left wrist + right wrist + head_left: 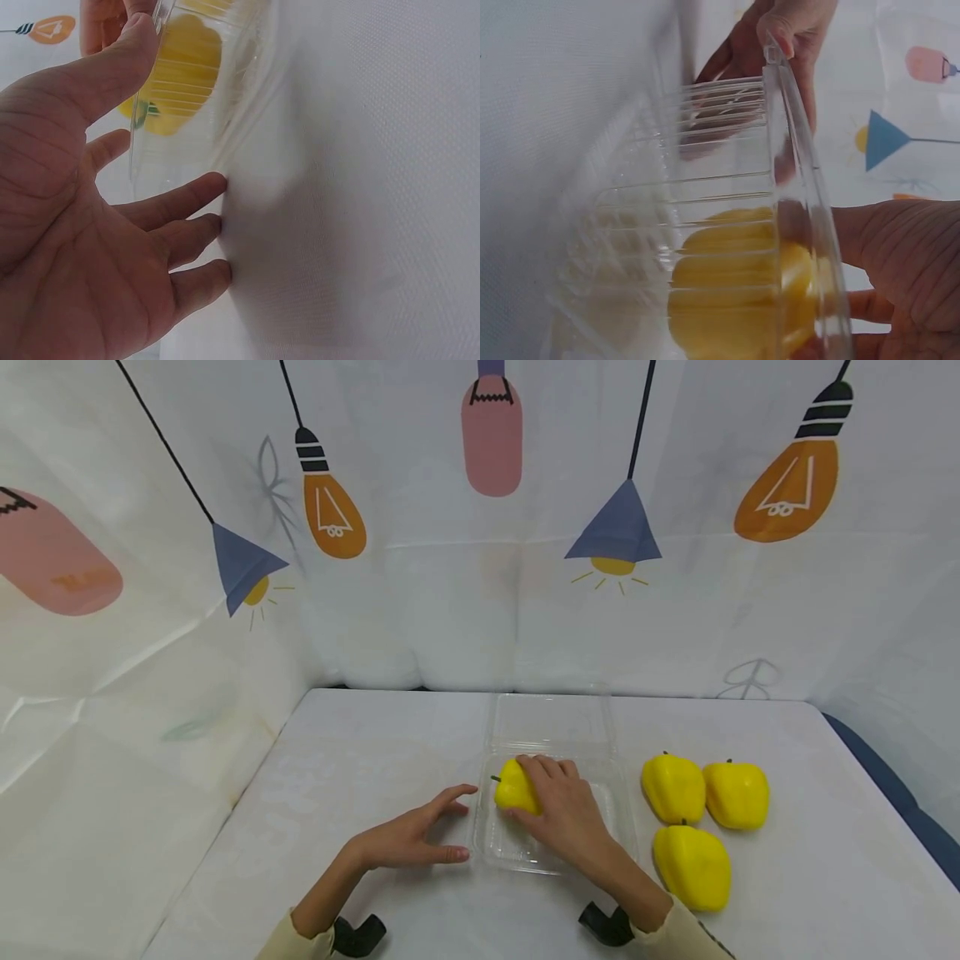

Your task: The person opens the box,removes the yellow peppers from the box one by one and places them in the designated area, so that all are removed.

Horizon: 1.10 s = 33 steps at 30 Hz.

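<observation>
A yellow bell pepper [513, 789] lies tilted in the left part of a clear plastic clamshell box [517, 853], its stem pointing left. My right hand [567, 814] holds it from above, fingers over its far side and thumb at its near side. Through the box's ribbed wall the pepper [724, 300] shows in the right wrist view. My left hand [408, 837] is beside the box's left edge, fingers spread and holding nothing. In the left wrist view its fingers [187, 199] reach out low along the box's side.
The box's clear lid [551, 718] lies folded back toward the table's far edge. Right of the box are three more yellow bell peppers [672, 787], grouped close together on the white table [360, 743]. A white curtain with printed lamps [450, 610] hangs behind.
</observation>
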Each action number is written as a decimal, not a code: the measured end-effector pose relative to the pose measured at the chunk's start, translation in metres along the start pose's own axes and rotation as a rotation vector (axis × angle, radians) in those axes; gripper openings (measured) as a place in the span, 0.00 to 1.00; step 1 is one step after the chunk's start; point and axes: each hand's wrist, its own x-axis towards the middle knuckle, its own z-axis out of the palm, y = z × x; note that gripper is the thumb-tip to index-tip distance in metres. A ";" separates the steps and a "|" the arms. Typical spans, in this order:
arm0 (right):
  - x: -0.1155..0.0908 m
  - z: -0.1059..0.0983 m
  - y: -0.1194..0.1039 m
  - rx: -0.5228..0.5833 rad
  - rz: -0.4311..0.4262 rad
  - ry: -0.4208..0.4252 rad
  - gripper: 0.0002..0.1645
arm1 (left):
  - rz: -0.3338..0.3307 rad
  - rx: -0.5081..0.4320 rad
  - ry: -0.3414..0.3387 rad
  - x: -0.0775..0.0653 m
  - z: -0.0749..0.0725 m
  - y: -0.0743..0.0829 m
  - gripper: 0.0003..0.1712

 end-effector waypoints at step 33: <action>-0.014 -0.038 0.001 -0.050 0.027 0.020 0.43 | 0.013 0.021 0.007 -0.002 0.000 -0.001 0.49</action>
